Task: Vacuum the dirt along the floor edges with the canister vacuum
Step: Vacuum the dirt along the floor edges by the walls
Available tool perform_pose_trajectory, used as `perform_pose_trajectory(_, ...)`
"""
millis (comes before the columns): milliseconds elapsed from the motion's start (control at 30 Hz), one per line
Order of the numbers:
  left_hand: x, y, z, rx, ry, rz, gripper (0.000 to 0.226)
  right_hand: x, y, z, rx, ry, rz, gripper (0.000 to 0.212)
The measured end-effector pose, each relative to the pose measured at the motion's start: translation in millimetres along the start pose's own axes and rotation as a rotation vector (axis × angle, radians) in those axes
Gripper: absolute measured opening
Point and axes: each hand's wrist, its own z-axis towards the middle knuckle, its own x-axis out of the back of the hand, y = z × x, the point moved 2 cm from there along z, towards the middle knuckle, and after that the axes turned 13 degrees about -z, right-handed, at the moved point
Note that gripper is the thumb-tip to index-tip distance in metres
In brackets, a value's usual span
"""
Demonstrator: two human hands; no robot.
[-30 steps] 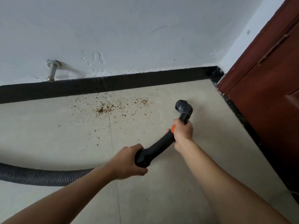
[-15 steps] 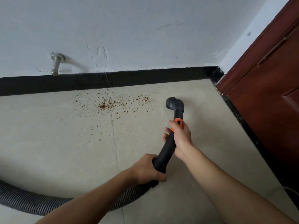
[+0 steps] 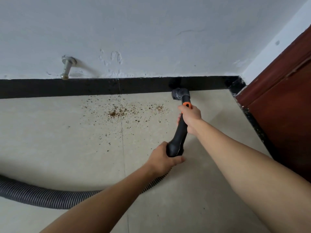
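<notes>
Left hand (image 3: 164, 159): fingers are curled round the lower end of the black vacuum handle (image 3: 180, 132), next to the ribbed hose (image 3: 42, 196).
Right hand (image 3: 190, 117): closed round the upper handle, just below the orange switch (image 3: 187, 105).
Nozzle (image 3: 180, 95): held at the black baseboard (image 3: 84, 88), near the corner by the brown door (image 3: 286, 106).
Hose run: laid across the tiled floor (image 3: 50, 140) to the left edge.
Dirt (image 3: 117, 112): brown crumbs are scattered beside the baseboard, left of the nozzle.
Door stop (image 3: 67, 68): mounted on the wall.
</notes>
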Motion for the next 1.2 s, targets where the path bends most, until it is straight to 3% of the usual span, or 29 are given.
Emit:
perform_pose_trajectory(167,-11,-3,-5,0.057,-0.005,-0.07,0.049,3,-1,-15,0.039,-0.027,-0.113,0.033)
perform_pose_trajectory(400,-24,-66,-83,0.255,-0.242,0.13,0.053,6,91,-111,0.057,-0.055,-0.086,0.03)
perform_pose_trajectory(633,13,-29,-68,0.135,-0.028,0.066,0.044,-16,48,-74,-0.008,-0.035,0.051,0.036)
perform_pose_trajectory(800,12,-46,-97,0.233,-0.094,0.102,0.048,-28,67,-116,0.007,-0.202,0.03,0.027)
perform_pose_trajectory(900,17,-34,-82,0.121,0.004,0.123,0.045,-21,51,-93,-0.005,-0.1,0.075,0.017)
perform_pose_trajectory(1000,35,-28,-70,0.111,0.076,0.084,0.047,-34,34,-80,-0.014,-0.024,0.065,0.022)
perform_pose_trajectory(1133,35,-39,-87,0.173,0.068,0.079,0.048,-53,40,-98,0.0,-0.223,-0.031,0.026)
perform_pose_trajectory(1200,33,-39,-85,0.149,0.074,0.094,0.048,-49,38,-94,-0.001,-0.191,0.002,0.025)
